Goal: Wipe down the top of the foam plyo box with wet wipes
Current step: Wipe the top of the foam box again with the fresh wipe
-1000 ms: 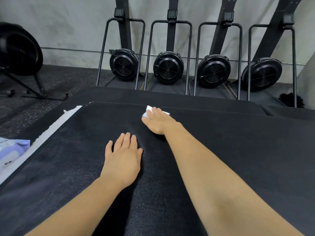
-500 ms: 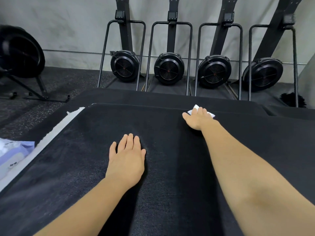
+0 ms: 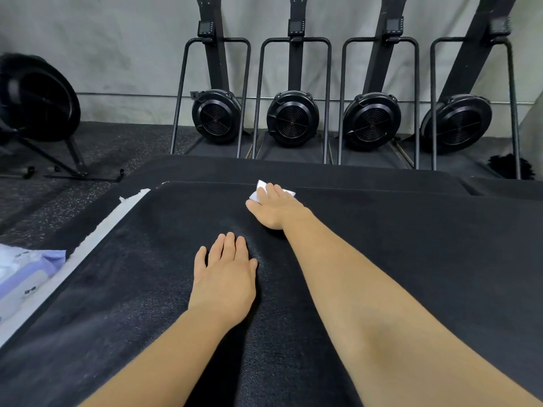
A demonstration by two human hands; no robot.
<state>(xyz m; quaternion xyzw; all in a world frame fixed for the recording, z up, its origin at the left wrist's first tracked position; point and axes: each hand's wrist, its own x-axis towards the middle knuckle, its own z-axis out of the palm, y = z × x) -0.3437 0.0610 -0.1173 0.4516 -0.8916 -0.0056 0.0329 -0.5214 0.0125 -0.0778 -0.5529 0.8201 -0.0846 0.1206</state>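
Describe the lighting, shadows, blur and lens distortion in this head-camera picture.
Head view: soft, even light, no hard glare; a faint sheen on the foam plyo box top beside the left hand; soft shadow under that hand; wide-angle distortion tilts the rightmost rowing machine; the wipes pack at the left edge looks blurred.

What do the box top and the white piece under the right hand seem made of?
Plyo box top: black matte cover with fine grain, likely vinyl or textured fabric. Wet wipe: thin white sheet, probably nonwoven; its folded corners peek from under the right hand.
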